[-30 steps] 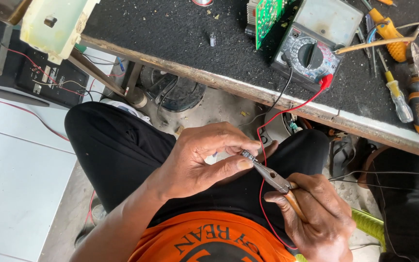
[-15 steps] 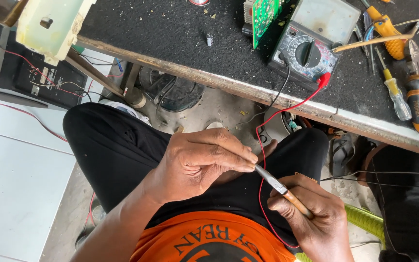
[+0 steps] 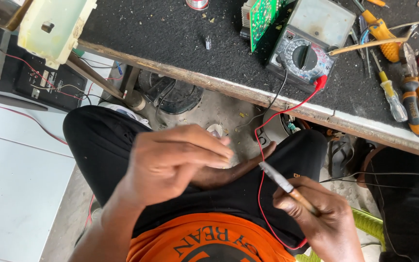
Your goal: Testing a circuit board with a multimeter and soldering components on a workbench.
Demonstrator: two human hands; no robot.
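Starting at the far left, a pale cream plastic housing [image 3: 54, 26] overhangs the bench [image 3: 170, 73] corner, with white floor tiles [image 3: 15, 194] below it. Next comes the left hand [image 3: 170, 165], raised over the lap with its fingers [image 3: 209, 153] drawn together in a loose pinch; whether anything sits between the tips I cannot tell. A thin red wire [image 3: 259, 194] loops down from the bench across the black trousers [image 3: 103, 145], passing just beside that hand. Further right, the right hand [image 3: 321, 218] is clamped around the wooden handle of a slim metal-tipped tool [image 3: 284, 183], its point aimed up and left toward the left hand's fingertips. By my judgement the tool is light and stiff, best held low on the wood as it is now, well back from the metal end, while the wire is limp, light and easily snagged, so it wants a gentle pinch close to its working end. Above, the analog multimeter [image 3: 304, 56] and green circuit board [image 3: 263, 17] sit near the bench's front edge, and 2 or more screwdrivers [image 3: 389, 92] and orange-handled pliers [image 3: 415, 104] crowd the right end. Open room lies mainly over the lap, between knees and bench edge; a second person's dark clothing [image 3: 408, 204] closes the right side.
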